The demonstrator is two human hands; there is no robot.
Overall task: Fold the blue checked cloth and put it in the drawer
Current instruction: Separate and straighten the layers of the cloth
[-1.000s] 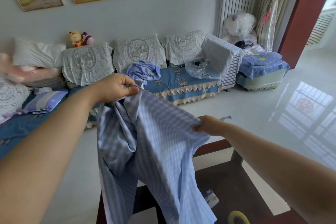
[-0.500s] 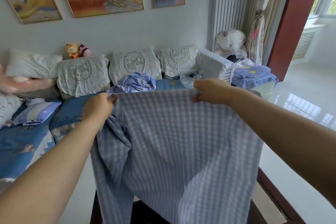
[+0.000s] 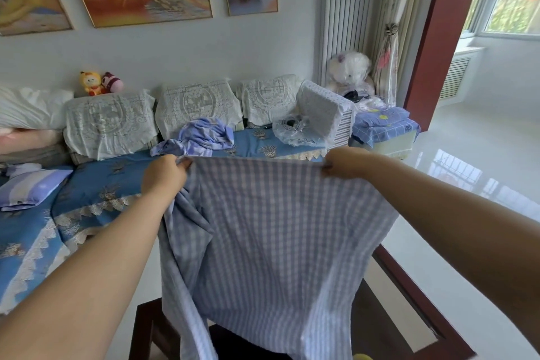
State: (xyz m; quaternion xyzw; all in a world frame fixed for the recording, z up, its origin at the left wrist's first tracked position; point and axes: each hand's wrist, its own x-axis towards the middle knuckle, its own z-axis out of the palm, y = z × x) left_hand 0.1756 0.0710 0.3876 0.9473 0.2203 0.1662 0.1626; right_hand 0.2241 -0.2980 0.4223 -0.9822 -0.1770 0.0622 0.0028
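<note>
My left hand [image 3: 164, 174] pinches one top corner of the blue checked cloth [image 3: 271, 242] and my right hand [image 3: 343, 163] pinches the other, fingers curled over the hem on both sides, so the top edge runs nearly straight between them at chest height in front of the sofa [image 3: 96, 184]. The cloth is the biggest thing I have to manage: it hangs as a broad sheet from that edge, down past the dark wooden table [image 3: 391, 327] below me, and its lower part drapes against the table's near side. I judge it light and completely limp; it sags a little at the middle of the top edge, and under my left hand it bunches into long vertical folds, which tells me it will not hold any shape unaided. It looks like thin woven cotton, not slippery, so a fingertip pinch should be enough. For the fold I would keep hold of these two corners and bring them together, or lay the sheet flat on the table and take the lower corners, which I cannot see from here. The bunched left side needs shaking out first. No drawer shows in this view.
</note>
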